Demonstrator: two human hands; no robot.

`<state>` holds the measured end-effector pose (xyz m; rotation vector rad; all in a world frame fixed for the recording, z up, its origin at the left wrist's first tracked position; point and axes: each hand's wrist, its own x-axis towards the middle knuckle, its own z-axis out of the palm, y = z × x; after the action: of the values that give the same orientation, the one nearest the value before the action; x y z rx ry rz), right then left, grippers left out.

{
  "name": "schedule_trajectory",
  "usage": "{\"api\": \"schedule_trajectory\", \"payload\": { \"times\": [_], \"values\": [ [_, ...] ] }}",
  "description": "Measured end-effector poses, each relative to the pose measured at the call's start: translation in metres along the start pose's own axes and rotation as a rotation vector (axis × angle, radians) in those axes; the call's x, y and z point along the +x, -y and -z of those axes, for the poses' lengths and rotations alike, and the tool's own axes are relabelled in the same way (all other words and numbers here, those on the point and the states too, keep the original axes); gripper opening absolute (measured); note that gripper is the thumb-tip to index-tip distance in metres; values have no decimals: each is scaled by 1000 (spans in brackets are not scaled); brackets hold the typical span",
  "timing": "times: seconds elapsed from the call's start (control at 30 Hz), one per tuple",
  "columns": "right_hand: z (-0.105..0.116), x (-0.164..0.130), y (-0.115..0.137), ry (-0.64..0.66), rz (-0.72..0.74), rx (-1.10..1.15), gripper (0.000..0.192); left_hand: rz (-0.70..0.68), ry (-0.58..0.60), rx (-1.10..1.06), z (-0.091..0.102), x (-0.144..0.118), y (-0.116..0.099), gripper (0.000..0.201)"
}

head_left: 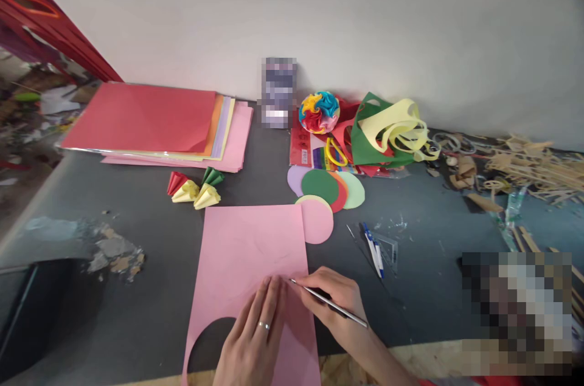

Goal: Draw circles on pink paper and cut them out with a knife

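Note:
A pink sheet of paper (255, 231) lies on the dark table, with a rounded cut-out at its lower left and faint curved marks on its surface. My left hand (253, 328) rests flat on it, fingers stretched out and close together. Whether anything lies under that hand is hidden. My right hand (337, 301) grips a slim silver-and-black pen-shaped tool (335, 303). Its tip touches or hovers just above the sheet beside my left fingertips. A pink paper circle (318, 222) lies partly at the sheet's right edge, by a green circle (320, 186) and several others.
Coloured paper (146, 118) is stacked at back left, near folded paper cones (196, 190). A multicoloured ball (319, 112) and paper offcuts (392, 130) stand by the wall. A blue-white pen (374, 252) and set square (389, 252) lie right; wooden sticks (524, 161) beyond; scraps (116, 252) left.

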<state>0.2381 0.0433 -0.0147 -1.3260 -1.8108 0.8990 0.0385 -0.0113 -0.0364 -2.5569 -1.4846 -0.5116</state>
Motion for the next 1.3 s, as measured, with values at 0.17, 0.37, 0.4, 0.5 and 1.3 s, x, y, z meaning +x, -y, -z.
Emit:
{"api": "schedule_trajectory", "payload": {
  "times": [0.17, 0.37, 0.4, 0.5, 1.3],
  "values": [
    [1, -10, 1, -2, -32, -49, 12, -1, 11, 4, 3, 2, 1, 65],
    [-1, -23, -2, -47, -88, -52, 10, -7, -7, 12, 8, 7, 2, 62],
    [-3, -25, -4, -59, -87, -52, 9, -8, -2, 13, 8, 8, 3, 62],
    [-7, -29, -8, -102, -70, -49, 7, -7, 4, 1, 7, 8, 4, 63],
    [-33, -71, -4, -303, -50, -227, 16, -65, -11, 64, 3, 6, -8, 66]
  ]
}}
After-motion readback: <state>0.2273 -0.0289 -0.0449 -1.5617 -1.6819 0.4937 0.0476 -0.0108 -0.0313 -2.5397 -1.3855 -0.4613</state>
